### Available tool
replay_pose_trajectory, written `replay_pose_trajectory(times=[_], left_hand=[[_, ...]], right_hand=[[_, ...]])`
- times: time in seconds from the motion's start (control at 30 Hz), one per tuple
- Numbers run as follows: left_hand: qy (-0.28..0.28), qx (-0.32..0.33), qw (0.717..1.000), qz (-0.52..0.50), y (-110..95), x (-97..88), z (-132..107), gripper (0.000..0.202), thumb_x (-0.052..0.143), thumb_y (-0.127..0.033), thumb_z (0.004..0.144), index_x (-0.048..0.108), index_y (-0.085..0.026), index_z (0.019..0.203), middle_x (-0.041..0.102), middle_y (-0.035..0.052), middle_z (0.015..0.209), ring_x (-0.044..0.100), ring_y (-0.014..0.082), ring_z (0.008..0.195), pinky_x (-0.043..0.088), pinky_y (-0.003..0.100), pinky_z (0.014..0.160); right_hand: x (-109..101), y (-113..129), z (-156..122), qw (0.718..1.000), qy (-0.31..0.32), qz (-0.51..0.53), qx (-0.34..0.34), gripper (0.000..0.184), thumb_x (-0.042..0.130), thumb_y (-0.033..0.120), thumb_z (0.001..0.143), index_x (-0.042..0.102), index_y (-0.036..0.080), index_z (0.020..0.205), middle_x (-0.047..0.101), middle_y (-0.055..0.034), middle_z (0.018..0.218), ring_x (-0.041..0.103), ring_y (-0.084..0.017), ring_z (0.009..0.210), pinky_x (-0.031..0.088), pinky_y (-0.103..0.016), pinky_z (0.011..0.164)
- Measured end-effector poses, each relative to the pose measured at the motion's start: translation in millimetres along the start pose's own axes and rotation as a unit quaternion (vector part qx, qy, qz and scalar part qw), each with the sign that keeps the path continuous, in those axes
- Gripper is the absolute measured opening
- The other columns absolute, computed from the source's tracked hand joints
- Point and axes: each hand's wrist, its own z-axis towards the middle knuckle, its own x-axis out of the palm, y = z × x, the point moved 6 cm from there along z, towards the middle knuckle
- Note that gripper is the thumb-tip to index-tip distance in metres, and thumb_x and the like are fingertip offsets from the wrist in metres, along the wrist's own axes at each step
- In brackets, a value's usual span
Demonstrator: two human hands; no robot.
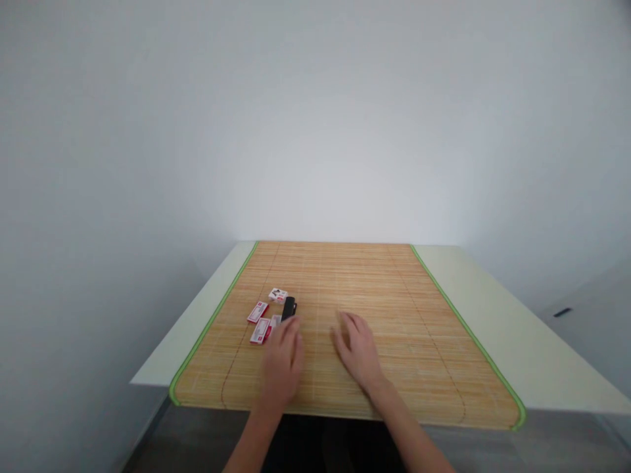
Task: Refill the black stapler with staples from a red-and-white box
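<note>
A black stapler (pixel 288 309) lies on the left part of a bamboo mat, its near end hidden by my left hand (pixel 282 360). The fingers of that hand are loosely bent and a little blurred, with the tips beside the stapler; nothing shows in its grasp. Around the stapler are small red-and-white boxes: one on the left (pixel 257 311), one nearer me (pixel 260 331), and one partly covered box (pixel 275 322). A white box (pixel 278 295) with a dark picture sits behind them. To the right, my right hand (pixel 359 351) hovers over or rests on the mat, thumb and fingers apart, holding nothing.
The bamboo mat (pixel 394 328) with green edging runs across a white table (pixel 493 309) from front to back. A pale wall (pixel 335 131) stands directly behind the table. At the far right a small dark object (pixel 562 312) shows against the wall by the table's edge.
</note>
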Motion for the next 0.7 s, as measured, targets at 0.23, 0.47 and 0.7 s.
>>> replay_pose_trajectory(times=[0.23,0.47,0.7], left_hand=[[0.137,0.086,0.986,-0.03,-53,94.6,11,0.049,0.043,-0.031,0.103,0.044,-0.024,0.151,0.047,0.011,0.155,0.039,0.027,0.147,0.032,0.054,0.123],[0.114,0.079,0.99,0.013,-42,102.1,11,0.049,0.041,-0.031,0.103,0.044,-0.025,0.152,0.041,0.0088,0.16,0.031,0.0262,0.152,0.022,0.054,0.127],[0.111,0.088,0.99,0.008,-44,99.8,3,0.051,0.042,-0.032,0.103,0.042,-0.026,0.153,0.039,0.0075,0.161,0.026,0.0261,0.153,0.022,0.053,0.127]], right_hand=[[-15,-39,-25,0.992,0.081,-0.096,0.004,0.061,0.044,0.048,0.102,0.034,0.028,0.159,0.036,-0.0063,0.164,0.026,-0.033,0.153,0.022,-0.059,0.123],[-10,-32,-29,0.989,0.076,-0.125,0.001,0.062,0.043,0.048,0.103,0.029,0.031,0.161,0.03,-0.0032,0.166,0.023,-0.029,0.155,0.017,-0.056,0.124],[-13,-28,-28,0.99,0.072,-0.121,0.01,0.063,0.044,0.049,0.102,0.03,0.031,0.161,0.029,-0.0032,0.166,0.023,-0.031,0.155,0.015,-0.057,0.124]])
